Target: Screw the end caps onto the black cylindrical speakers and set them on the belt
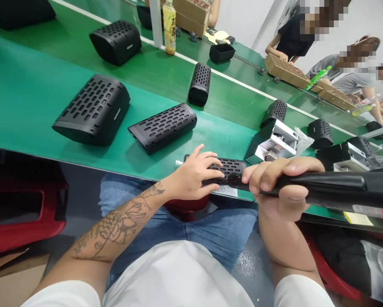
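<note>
Speaker shell [233,164] half under left hand [194,175]; tool [332,187] cut off right.

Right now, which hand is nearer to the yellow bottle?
Left. The left hand rests on a perforated casing, well short of the bottle; the right hand grips a black tool farther right.

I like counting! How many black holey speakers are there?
7 speakers: one under the left hand, two left of it, two farther back, two at right. More may be hidden.
</note>
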A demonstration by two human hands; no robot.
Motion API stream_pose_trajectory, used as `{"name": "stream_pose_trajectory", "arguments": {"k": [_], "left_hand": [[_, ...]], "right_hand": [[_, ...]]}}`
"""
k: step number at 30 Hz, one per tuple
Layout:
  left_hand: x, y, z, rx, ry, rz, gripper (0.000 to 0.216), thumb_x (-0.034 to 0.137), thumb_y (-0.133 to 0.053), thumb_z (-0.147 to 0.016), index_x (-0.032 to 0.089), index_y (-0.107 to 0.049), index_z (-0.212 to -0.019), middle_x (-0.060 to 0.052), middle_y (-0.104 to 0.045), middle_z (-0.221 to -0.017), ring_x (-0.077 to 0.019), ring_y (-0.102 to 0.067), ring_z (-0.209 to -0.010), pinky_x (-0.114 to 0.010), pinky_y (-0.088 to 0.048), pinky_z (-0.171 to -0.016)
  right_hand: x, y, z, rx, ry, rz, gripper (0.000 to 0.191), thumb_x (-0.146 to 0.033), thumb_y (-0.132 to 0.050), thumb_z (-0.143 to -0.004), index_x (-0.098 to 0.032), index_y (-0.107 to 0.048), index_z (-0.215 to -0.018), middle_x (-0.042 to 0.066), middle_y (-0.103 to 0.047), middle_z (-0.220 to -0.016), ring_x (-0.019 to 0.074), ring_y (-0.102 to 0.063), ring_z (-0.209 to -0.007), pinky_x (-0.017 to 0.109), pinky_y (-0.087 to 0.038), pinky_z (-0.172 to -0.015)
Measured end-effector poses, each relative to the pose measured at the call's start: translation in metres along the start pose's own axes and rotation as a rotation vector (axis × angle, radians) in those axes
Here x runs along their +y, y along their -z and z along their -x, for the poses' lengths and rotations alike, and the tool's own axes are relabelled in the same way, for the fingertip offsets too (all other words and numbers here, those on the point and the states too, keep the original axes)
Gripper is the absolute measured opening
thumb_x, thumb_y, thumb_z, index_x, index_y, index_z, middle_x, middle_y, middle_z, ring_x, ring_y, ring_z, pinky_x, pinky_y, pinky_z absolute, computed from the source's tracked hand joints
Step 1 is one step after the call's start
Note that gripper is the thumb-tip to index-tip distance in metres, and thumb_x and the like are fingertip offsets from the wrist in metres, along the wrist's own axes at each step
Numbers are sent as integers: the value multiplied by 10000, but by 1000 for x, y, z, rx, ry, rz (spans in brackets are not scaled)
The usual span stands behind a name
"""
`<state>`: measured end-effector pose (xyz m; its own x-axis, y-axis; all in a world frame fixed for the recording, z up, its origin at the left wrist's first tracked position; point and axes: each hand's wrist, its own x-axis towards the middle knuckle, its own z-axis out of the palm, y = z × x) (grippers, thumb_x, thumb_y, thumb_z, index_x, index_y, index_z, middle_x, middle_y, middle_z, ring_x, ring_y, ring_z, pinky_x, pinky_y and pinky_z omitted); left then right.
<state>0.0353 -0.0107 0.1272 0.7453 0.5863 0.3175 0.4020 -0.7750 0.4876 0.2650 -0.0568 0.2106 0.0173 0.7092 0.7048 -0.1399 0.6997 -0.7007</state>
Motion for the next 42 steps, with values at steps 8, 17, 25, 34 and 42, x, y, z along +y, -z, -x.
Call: {"name": "stream_pose_trajectory", "arguments": {"k": [8,17,25,34,42], "left_hand": [[2,-5,5,25,36,157,273,203,-756,-1217,326,-997,-1255,-84,-951,-1522,-349,-733,-1692,-759,-251,-1620],[3,-14,11,31,-8,225,332,152,-672,-1258,295,-964,-1324,-46,-1003,-1343,-309,-789,-1650,-689,-224,-1644],[-13,-6,18,37,35,-90,760,361,-896,-1098,220,-725,-1824,-232,-710,-1890,-552,-574,-1828,-925,-209,-1576],[-29,-15,21,25,28,-112,776,331,-929,-1029,245,-758,-1781,-228,-724,-1854,-551,-626,-1742,-922,-291,-1546],[-28,-14,20,10,14,-154,736,383,-873,-1079,183,-747,-1776,-278,-701,-1860,-520,-712,-1613,-738,-536,-1391]], "right_hand": [[-19,-14,-1,-26,-6,49,376,-655,-967,-1106,-382,-720,-1033,-130,-601,-616,146,-490,-367,359,-618,-492],[-27,-13,13,-46,-23,86,253,-622,-937,-1136,-410,-802,-1168,-99,-675,-668,165,-545,-409,403,-657,-529],[0,-11,5,-44,-3,42,351,-551,-1025,-1076,-330,-756,-1031,-120,-676,-616,123,-543,-362,306,-612,-478],[32,-2,15,31,-136,51,421,-525,-1065,-1036,-286,-723,-982,-106,-735,-639,124,-662,-430,278,-689,-541],[39,5,18,-146,-212,16,343,-427,-1042,-1061,-295,-736,-980,-107,-707,-656,126,-645,-440,299,-685,-568]]}}
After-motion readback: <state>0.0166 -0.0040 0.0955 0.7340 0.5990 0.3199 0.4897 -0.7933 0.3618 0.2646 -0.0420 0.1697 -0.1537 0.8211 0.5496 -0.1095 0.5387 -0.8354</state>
